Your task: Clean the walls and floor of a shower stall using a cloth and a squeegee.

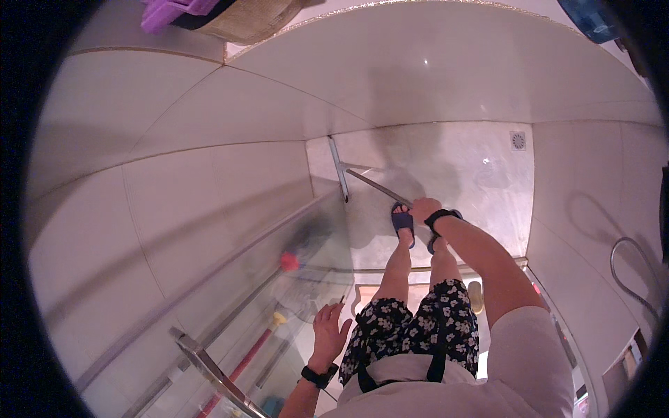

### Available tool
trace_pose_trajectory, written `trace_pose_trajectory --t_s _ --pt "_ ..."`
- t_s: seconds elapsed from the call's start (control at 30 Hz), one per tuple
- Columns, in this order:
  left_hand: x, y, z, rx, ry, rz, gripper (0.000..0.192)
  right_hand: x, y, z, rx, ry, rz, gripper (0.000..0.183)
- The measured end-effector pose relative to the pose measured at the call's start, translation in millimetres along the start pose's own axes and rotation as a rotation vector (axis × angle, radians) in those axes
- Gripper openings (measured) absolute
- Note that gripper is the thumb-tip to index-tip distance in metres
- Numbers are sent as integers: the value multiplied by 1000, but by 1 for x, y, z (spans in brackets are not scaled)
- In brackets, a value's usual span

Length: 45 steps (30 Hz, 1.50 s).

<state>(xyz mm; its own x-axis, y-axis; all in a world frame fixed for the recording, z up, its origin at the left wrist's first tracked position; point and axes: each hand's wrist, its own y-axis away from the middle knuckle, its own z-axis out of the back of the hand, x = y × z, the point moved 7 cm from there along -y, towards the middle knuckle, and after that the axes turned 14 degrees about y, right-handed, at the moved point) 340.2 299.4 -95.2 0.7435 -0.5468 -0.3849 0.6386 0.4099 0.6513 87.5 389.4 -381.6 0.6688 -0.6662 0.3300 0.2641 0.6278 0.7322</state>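
Observation:
My right hand [426, 210] is closed around the metal pole [379, 188] of a floor squeegee. The squeegee's long head [338, 168] rests on the pale wet-looking floor [486, 198] close to the left wall. My left hand [330, 332] hangs lower down beside the glass panel [313, 261], fingers apart; a small dark thing shows at its fingertips, and whether the hand touches it I cannot tell. Both wrists wear black bands. My feet, in dark blue slippers [402, 219], stand on the floor just below the right hand.
A floor drain [518, 141] lies in the far right corner. Behind the glass are mops or brooms with a red pole [251, 355]. A metal handle [219, 373] juts out at lower left, a shower hose [622, 277] hangs at right, and a woven basket [251, 21] stands on the upper ledge.

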Motion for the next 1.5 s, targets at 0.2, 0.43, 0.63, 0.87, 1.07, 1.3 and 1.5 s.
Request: trace_pose_trajectory --t_s 0.2,0.43,0.63,0.87,1.07,1.3,1.5 --pt "-2 -17 -4 24 116 -76 40 -149 49 -54 99 183 -219 32" --pt "-17 -46 -18 99 179 -102 37 -243 176 -65 131 194 -477 35" --pt "-59 -62 -31 143 167 -175 35 -345 272 -83 116 296 -574 38" --pt "-57 -66 -52 211 133 -150 35 -349 319 -49 16 230 -785 36" --pt "-60 -64 -62 237 146 -178 34 -221 231 -66 -138 324 -183 16" --pt "-47 -53 -48 213 125 -94 33 -85 45 -58 -277 -20 -327 20" --pt "-34 -53 -37 201 146 -55 34 -217 65 -111 -186 155 -409 23"
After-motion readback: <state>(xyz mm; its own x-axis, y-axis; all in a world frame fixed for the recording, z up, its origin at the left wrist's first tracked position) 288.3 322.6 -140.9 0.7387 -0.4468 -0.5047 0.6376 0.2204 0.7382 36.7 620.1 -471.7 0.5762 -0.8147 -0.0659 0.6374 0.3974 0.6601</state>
